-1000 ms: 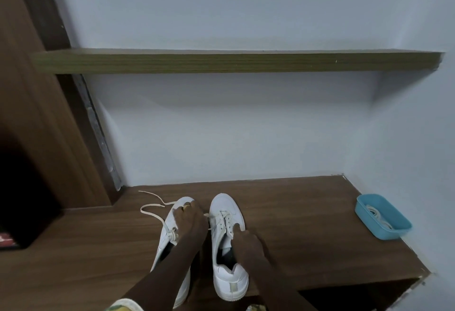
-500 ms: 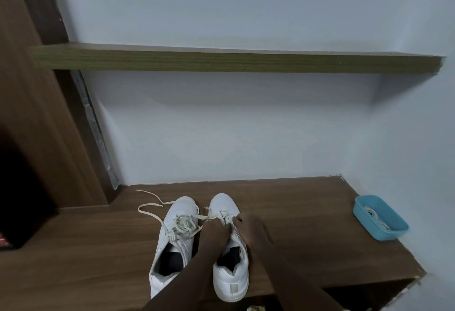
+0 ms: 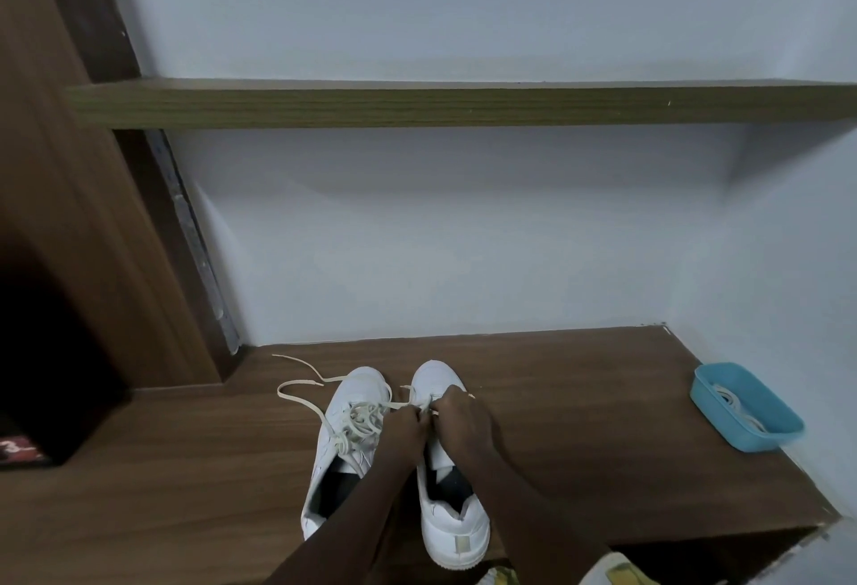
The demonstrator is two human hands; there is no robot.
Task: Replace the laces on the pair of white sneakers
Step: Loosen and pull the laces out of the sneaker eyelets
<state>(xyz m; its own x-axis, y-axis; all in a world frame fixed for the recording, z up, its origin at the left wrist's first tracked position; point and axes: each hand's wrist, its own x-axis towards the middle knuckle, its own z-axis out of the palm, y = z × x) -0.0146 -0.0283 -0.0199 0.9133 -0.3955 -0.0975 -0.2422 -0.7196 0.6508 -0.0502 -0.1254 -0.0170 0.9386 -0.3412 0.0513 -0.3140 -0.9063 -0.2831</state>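
Two white sneakers stand side by side on the wooden surface [image 3: 579, 399], toes toward the wall. The left sneaker [image 3: 341, 454] has a loosened cream lace [image 3: 301, 392] trailing out to the left. Over the lace area of the right sneaker [image 3: 452, 524] both hands meet. My left hand [image 3: 403, 429] pinches a lace strand that runs across from the left shoe's side. My right hand [image 3: 461, 417] has its fingers closed on the right sneaker's lace near the toe. The right shoe's eyelets are hidden under my hands.
A blue plastic tray [image 3: 746, 406] with white laces inside sits at the right by the wall. A wooden shelf [image 3: 463, 104] spans the wall above. A brown cabinet panel [image 3: 69, 213] stands at the left. The surface's front edge drops off at lower right.
My left hand left the left sneaker and moved right onto the right sneaker. My right hand slid forward from the shoe's opening to its laces near the toe.
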